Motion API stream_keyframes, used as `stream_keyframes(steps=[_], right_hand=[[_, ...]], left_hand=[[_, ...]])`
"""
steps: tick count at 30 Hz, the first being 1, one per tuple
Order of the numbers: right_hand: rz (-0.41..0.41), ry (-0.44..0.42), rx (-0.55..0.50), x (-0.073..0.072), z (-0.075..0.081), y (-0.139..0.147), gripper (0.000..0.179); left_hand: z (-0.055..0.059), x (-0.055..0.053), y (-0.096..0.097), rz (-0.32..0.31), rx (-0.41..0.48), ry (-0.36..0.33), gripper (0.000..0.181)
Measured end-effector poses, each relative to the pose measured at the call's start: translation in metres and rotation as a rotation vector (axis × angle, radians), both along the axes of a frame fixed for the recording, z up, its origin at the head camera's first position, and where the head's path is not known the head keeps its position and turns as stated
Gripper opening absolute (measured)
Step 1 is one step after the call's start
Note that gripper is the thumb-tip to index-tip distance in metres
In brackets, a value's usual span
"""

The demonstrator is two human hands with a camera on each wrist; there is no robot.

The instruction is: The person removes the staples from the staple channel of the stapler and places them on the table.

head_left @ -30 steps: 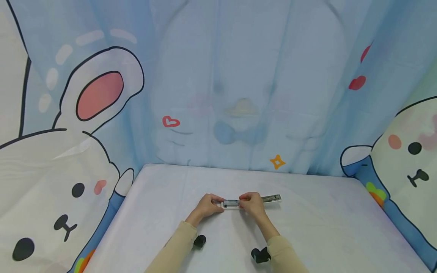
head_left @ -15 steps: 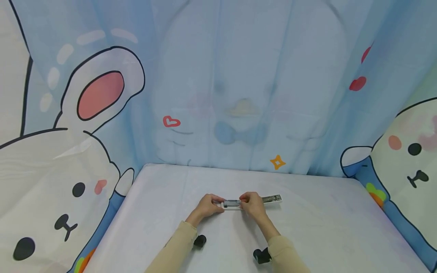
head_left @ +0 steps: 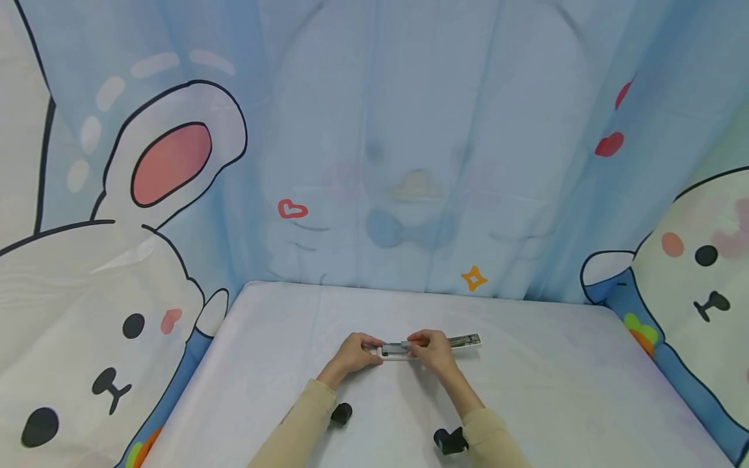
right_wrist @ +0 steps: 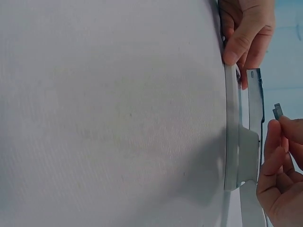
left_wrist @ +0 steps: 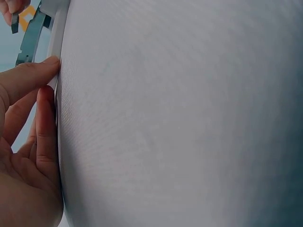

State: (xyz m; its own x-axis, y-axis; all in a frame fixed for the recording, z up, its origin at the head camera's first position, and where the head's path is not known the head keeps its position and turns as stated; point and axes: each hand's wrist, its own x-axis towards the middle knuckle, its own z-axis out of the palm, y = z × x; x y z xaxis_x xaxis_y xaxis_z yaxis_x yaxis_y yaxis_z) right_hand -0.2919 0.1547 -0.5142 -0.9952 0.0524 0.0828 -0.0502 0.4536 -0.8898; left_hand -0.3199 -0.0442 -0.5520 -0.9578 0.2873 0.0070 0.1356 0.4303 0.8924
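A white stapler lies opened out on the table, its metal magazine exposed and its top arm swung back to the right. My left hand holds the left end of the base, with the thumb on the near side, as the left wrist view also shows. Over the magazine, my right hand pinches a short dark grey strip, looking like staples, between thumb and forefinger. In the right wrist view this strip is apart from the magazine. The right hand partly hides the stapler's hinge end in the head view.
A white cloth covers the table. Behind and beside it hangs a blue curtain printed with cartoon animals. Black wrist-worn pieces show beside both forearms, below the hands.
Very little differs. My right fingertips have shifted slightly left over the magazine, while my left hand keeps its hold on the stapler's base.
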Motion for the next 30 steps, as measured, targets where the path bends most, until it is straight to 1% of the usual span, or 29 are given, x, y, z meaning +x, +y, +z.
stream_keyframes(steps=[2,7,14,22,30], right_hand=[[0.001,-0.003,-0.020,0.002,0.001,-0.002,0.011],[0.009,-0.010,-0.032,0.007,-0.001,-0.007,0.011],[0.035,-0.023,-0.072,0.015,-0.009,-0.012,0.012],[0.081,-0.006,-0.032,0.022,-0.015,-0.018,0.011],[0.108,-0.017,-0.020,0.026,-0.023,-0.020,0.011]], left_hand=[[0.000,0.000,0.000,-0.003,0.008,0.008,0.032],[-0.002,-0.002,0.000,0.002,0.009,0.014,0.031],[-0.002,-0.001,0.001,0.002,-0.012,0.007,0.032],[0.001,0.000,0.000,0.003,-0.021,0.005,0.032],[-0.002,-0.001,0.000,0.001,-0.034,0.010,0.032]])
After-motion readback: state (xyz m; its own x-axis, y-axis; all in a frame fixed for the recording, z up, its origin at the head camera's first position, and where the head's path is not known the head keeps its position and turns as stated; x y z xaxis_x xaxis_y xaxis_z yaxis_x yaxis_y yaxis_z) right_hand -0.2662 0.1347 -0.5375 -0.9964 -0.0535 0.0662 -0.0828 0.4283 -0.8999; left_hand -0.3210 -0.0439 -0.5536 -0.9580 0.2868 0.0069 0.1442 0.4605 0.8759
